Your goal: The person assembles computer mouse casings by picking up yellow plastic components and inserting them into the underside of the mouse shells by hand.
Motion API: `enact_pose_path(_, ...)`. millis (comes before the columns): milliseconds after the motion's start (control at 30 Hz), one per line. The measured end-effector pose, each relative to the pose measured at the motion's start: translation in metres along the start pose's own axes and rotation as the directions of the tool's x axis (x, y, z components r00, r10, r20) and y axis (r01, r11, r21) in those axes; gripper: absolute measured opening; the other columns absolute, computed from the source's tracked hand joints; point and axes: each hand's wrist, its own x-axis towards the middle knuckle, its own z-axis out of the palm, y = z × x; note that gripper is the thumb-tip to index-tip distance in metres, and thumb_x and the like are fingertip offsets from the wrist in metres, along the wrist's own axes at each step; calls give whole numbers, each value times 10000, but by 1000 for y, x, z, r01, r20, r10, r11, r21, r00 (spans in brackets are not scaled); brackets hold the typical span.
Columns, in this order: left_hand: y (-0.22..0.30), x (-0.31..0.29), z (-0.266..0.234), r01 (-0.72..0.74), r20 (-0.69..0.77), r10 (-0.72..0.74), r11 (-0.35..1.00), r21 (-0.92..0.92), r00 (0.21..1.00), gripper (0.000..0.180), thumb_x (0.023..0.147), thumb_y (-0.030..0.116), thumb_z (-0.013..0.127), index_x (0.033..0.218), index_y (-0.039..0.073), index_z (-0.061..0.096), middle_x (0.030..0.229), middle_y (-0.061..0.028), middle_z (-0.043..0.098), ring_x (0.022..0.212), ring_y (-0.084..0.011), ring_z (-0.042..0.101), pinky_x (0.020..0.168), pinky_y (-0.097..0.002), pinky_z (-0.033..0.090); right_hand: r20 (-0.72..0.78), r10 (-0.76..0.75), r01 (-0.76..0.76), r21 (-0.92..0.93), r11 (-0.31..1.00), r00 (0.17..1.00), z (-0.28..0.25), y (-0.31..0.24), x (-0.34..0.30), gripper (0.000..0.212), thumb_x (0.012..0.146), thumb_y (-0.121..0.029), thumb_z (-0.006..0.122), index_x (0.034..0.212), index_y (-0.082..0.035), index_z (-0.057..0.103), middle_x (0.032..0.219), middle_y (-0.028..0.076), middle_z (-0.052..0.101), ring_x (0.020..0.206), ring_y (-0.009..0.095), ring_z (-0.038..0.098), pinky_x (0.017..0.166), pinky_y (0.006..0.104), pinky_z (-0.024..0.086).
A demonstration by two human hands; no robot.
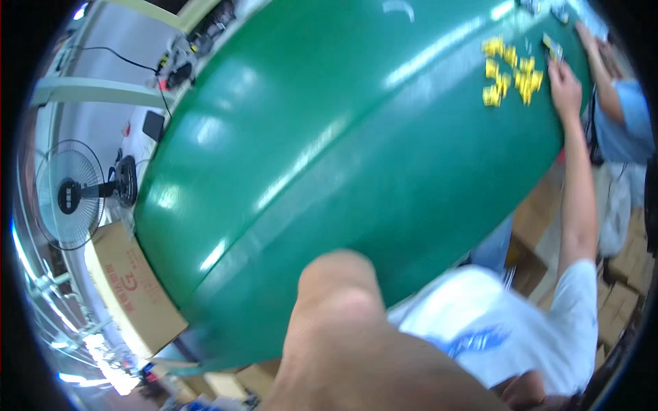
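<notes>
1. The yellow pieces (510,72) are lying on the far right end of the green table (308,157), pointing various ways; no common long axis is showing.
2. Beside them, a slim piece (552,46) is slanting from upper left to lower right, its lower end meeting a co-worker's hand (566,85).
3. I'm counting at least six yellow clumps, though blur is hiding the exact number of pieces; two co-workers are sharing that end, one wearing a white shirt (507,322), one a blue shirt (624,120).
4. The pieces are looking small, bright and blocky; the slim one is showing grey and yellow.
5. That co-worker's fingers are grasping the slim piece.
6. The camera wearer's bare arm (343,308) is looming over the near edge; the left hand and right hand are falling outside my sight, so I cannot tell their grip.
7. One fan (70,195) and one printed carton (133,281) are standing at left.
</notes>
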Motion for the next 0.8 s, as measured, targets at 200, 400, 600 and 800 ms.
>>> enact_pose_path(200, -3, 9, 10, 13, 57, -9, 998, -69, 998, 316, 924, 35, 582, 1239, 28, 598, 1175, -205, 648, 1081, -361, 641, 986, -517, 526, 108, 136, -136, -10, 991, 985, 5, 6, 0, 318, 1080, -385, 650, 1304, -200, 781, 968, 111, 792, 891, 233, 771, 824, 370, 582)
enact_pose_path(400, 25, -4, 18, 122, -165, -145, 982, -146, 975, 331, 941, 46, 580, 1271, 32, 587, 1205, -203, 645, 1110, -355, 636, 1005, -515, 515, 48, 64, -65, 21, 998, 997, 0, -8, 2, 293, 1050, -376, 674, 1217, -179, 813, 1011, 144, 807, 933, 289, 796, 836, 401, 596)
enact_pose_path(600, 36, -9, 29, 180, -298, -274, 934, -308, 914, 346, 957, 56, 578, 1303, 36, 576, 1235, -202, 641, 1139, -350, 631, 1025, -512, 505, 26, 114, -114, 1, 994, 993, 6, -34, 8, 308, 1020, -408, 680, 1148, -169, 827, 975, 154, 800, 918, 362, 783, 830, 436, 599)
enact_pose_path(800, 34, -33, 40, 136, -338, -282, 909, -395, 898, 362, 974, 67, 575, 1335, 40, 566, 1265, -200, 637, 1168, -344, 625, 1045, -510, 495, 22, 40, -42, 67, 997, 999, -1, -45, 3, 281, 1040, -354, 659, 1128, -140, 818, 940, 170, 787, 885, 369, 776, 799, 464, 590)
